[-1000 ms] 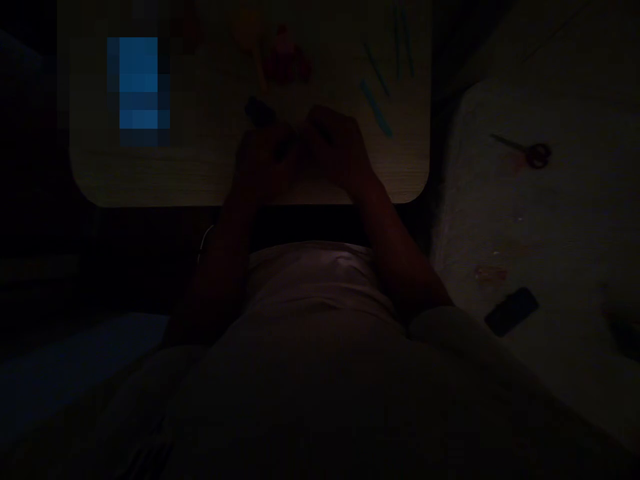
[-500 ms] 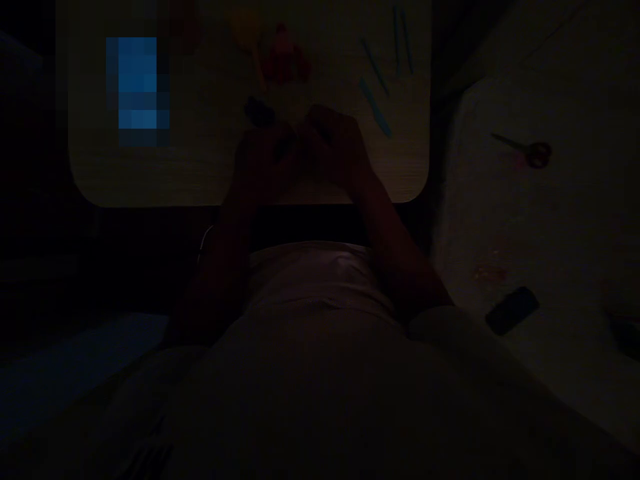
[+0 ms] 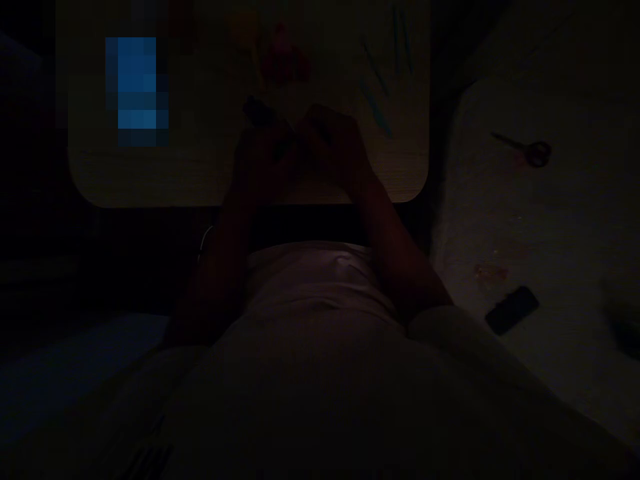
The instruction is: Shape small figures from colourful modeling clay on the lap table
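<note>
The scene is very dark. My left hand and my right hand are close together over the near part of the table. Both have curled fingers, and their fingertips meet or nearly meet. Whatever they pinch between them is too dim to make out. Just beyond my left hand lies a dark lumpy thing. Farther back are a red, knobbly piece and a yellow-orange shape with a thin strip running down from it.
Several thin blue-green sticks lie to the right, among them a wider flat one. On a pale surface at the right are scissors, a small orange-brown item and a dark oblong object. A pixelated blue patch covers the upper left.
The view has become dimmer. My hands have hardly moved and stay together at the same spot. A dark blurred shape at the right edge looks slightly different.
</note>
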`<state>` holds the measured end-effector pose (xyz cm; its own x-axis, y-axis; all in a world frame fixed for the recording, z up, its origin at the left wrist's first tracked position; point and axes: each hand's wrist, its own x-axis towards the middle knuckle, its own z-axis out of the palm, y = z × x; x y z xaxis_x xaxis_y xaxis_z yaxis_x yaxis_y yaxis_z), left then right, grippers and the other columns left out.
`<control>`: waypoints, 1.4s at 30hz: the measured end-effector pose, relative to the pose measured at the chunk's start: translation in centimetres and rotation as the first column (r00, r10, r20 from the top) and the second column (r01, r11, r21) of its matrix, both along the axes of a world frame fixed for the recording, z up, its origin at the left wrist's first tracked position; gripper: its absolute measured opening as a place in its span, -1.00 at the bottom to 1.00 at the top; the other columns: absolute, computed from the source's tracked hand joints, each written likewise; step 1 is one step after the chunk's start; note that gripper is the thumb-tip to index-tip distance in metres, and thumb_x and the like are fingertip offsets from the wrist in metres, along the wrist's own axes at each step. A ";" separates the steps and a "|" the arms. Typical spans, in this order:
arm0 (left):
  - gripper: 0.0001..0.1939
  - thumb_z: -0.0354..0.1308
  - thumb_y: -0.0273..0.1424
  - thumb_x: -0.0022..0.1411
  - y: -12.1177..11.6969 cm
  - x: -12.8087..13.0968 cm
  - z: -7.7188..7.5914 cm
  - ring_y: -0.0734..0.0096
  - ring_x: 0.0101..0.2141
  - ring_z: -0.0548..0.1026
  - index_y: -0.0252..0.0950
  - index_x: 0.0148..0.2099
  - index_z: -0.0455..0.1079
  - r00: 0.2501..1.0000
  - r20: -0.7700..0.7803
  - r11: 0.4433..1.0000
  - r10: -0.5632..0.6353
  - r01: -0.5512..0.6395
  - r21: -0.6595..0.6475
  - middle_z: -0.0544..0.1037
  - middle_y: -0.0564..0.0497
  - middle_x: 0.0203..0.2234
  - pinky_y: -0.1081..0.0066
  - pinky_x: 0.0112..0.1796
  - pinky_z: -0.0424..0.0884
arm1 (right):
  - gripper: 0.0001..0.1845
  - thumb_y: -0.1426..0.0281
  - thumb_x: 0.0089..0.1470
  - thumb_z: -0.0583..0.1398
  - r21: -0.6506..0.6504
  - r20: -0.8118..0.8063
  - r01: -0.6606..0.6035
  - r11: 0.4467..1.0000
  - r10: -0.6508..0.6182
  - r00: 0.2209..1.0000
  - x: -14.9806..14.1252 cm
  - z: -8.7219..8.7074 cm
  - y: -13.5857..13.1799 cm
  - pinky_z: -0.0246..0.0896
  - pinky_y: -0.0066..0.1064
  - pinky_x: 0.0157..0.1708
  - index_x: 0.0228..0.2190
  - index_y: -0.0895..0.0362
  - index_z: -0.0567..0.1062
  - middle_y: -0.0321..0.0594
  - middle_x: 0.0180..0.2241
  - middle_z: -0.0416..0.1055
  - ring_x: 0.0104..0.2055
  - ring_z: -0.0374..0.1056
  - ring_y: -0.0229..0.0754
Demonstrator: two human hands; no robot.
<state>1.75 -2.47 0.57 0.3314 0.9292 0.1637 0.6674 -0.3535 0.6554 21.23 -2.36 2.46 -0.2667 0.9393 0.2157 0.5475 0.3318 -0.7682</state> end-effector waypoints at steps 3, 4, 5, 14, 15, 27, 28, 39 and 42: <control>-0.66 0.08 0.00 0.43 0.0 0.0 0.1 0.09 -0.02 0.54 -0.06 0.00 0.50 1.000 0.002 0.999 -0.001 0.001 -0.044 0.65 0.06 -0.11 0.08 0.06 0.42 | -0.44 -0.28 0.34 -0.11 0.012 0.014 0.005 1.000 -0.005 1.000 0.0 -0.2 0.1 0.27 -0.12 -0.05 -0.37 -0.19 0.36 -0.22 -0.25 0.52 -0.16 0.41 0.04; -0.64 0.06 0.02 0.44 0.1 0.0 0.1 0.07 0.00 0.53 -0.06 0.03 0.50 1.000 -0.001 0.998 -0.005 0.005 -0.060 0.64 0.06 -0.09 0.06 0.08 0.40 | -0.43 -0.28 0.34 -0.12 0.011 0.021 0.011 1.000 -0.012 1.000 0.0 -0.3 0.1 0.27 -0.12 -0.05 -0.36 -0.19 0.37 -0.21 -0.25 0.52 -0.16 0.40 0.04; -0.62 0.05 0.03 0.43 0.1 0.1 0.1 0.06 0.01 0.53 -0.05 0.04 0.50 1.000 -0.001 0.998 -0.009 0.009 -0.069 0.64 0.06 -0.08 0.04 0.08 0.38 | -0.41 -0.30 0.34 -0.13 0.010 0.027 0.015 1.000 -0.015 1.000 0.0 -0.4 0.2 0.27 -0.12 -0.05 -0.37 -0.18 0.36 -0.21 -0.26 0.52 -0.17 0.39 0.04; -0.58 0.01 0.08 0.41 0.2 0.0 0.0 0.02 -0.07 0.53 -0.02 0.03 0.51 1.000 0.008 0.999 -0.016 0.016 -0.037 0.66 0.07 -0.12 -0.07 -0.06 0.39 | -0.40 -0.33 0.32 -0.08 0.002 -0.001 0.011 1.000 -0.011 1.000 0.1 -0.3 0.1 0.26 -0.15 -0.06 -0.39 -0.16 0.33 -0.24 -0.27 0.53 -0.18 0.36 0.01; -0.56 -0.02 0.08 0.42 0.2 0.0 0.1 0.02 -0.04 0.53 -0.02 0.07 0.50 1.000 -0.006 0.999 -0.022 0.022 -0.050 0.65 0.07 -0.08 -0.07 -0.04 0.38 | -0.39 -0.34 0.31 -0.09 -0.003 -0.001 0.010 1.000 -0.010 1.000 0.1 -0.2 0.0 0.26 -0.16 -0.05 -0.39 -0.16 0.33 -0.25 -0.27 0.53 -0.17 0.36 0.01; -0.63 0.08 0.04 0.38 0.3 0.2 0.0 0.10 -0.17 0.53 -0.08 -0.08 0.51 1.000 0.026 1.000 -0.006 0.006 -0.004 0.64 0.03 -0.20 0.01 -0.11 0.43 | -0.30 -0.33 0.37 -0.25 0.077 0.019 -0.008 0.997 0.007 1.000 -0.1 -0.8 0.2 0.22 -0.19 -0.14 -0.39 -0.08 0.23 -0.21 -0.32 0.47 -0.25 0.33 -0.05; -0.65 0.09 0.03 0.36 0.2 0.2 0.1 0.12 -0.21 0.53 -0.09 -0.12 0.51 0.999 0.032 1.000 -0.004 0.003 0.014 0.63 0.02 -0.24 0.02 -0.14 0.44 | -0.30 -0.33 0.37 -0.26 0.085 0.010 -0.006 0.996 0.005 1.000 -0.1 -0.7 0.2 0.21 -0.18 -0.15 -0.40 -0.08 0.22 -0.20 -0.33 0.46 -0.25 0.33 -0.04; -0.67 0.09 0.00 0.38 0.1 0.4 0.2 0.11 -0.28 0.55 -0.11 -0.20 0.48 1.000 0.028 0.996 0.007 -0.009 0.089 0.61 -0.01 -0.32 0.06 -0.22 0.45 | -0.34 -0.29 0.39 -0.16 0.053 -0.017 0.001 0.999 0.000 1.000 0.0 -0.4 0.0 0.28 -0.15 -0.07 -0.40 -0.06 0.26 -0.22 -0.30 0.44 -0.20 0.40 -0.01; -0.70 0.13 0.00 0.37 0.2 0.3 0.1 0.14 -0.31 0.52 -0.08 -0.23 0.48 0.999 0.034 0.995 -0.007 0.004 0.095 0.60 0.02 -0.36 0.09 -0.27 0.44 | -0.33 -0.31 0.38 -0.21 0.057 0.006 0.005 0.998 -0.006 1.000 -0.1 -0.5 0.0 0.29 -0.16 -0.09 -0.40 -0.06 0.24 -0.21 -0.31 0.44 -0.20 0.40 0.01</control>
